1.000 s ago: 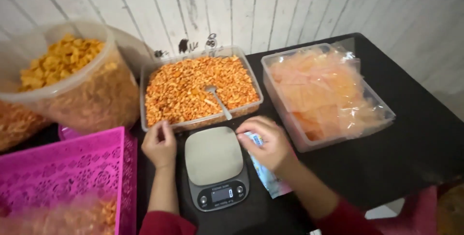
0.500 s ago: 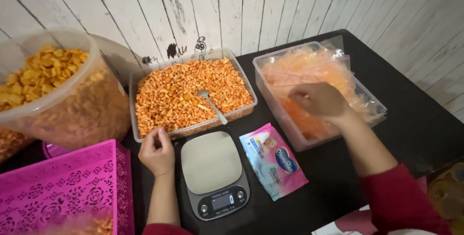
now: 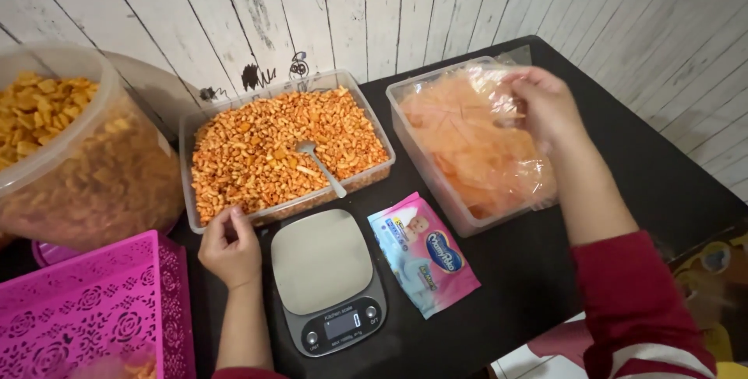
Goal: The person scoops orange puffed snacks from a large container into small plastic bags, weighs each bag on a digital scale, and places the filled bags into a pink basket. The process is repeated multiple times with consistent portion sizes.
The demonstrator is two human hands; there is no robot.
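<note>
From the head camera, the right hand (image 3: 545, 106) pinches a clear plastic bag (image 3: 475, 145) inside the right-hand tub (image 3: 405, 126). The left hand (image 3: 230, 246), loosely curled and empty, rests beside the kitchen scale (image 3: 323, 274), just below the snack tray (image 3: 284, 149).

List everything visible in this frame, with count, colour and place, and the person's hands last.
clear tub of orange snack bits: one, centre back
spoon: one, silver, lying in that tub
clear tub of thin plastic bags: one, orange-tinted, right
kitchen scale: one, grey, front centre
wipes pack: one, pink and blue, right of the scale
large round container of yellow snacks: one, clear, left
lattice basket: one, magenta, front left
table: one, black
left hand: grip closed, at the snack tub's front edge
right hand: on the bags
</note>
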